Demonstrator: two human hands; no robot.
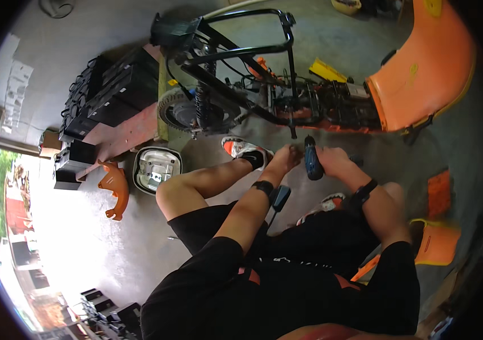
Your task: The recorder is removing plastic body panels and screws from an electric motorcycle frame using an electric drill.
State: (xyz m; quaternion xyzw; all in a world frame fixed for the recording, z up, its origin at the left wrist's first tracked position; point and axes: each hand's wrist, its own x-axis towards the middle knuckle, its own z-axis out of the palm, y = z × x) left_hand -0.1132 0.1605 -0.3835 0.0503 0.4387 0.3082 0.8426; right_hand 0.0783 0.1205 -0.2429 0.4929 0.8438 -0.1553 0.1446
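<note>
My right hand (335,161) is closed round the grip of a dark blue cordless drill (312,163), whose chuck points away from me toward the scooter. Just left of the drill, my left hand (288,157) is held with its fingers curled together. Whatever may be between those fingers is too small to make out. Both hands are in front of a partly stripped scooter (278,113), near the lower edge of its black tube frame. Its rear wheel (176,110) stands at the left, and a big orange body panel (431,62) covers its right end.
Black battery-like boxes (119,93) stand on a reddish board at the left. A pale open case (157,170) and an orange curved part (115,190) lie on the floor. Orange pieces (439,194) lie at the right. A dark mirror-like part (280,198) shows beside my left forearm.
</note>
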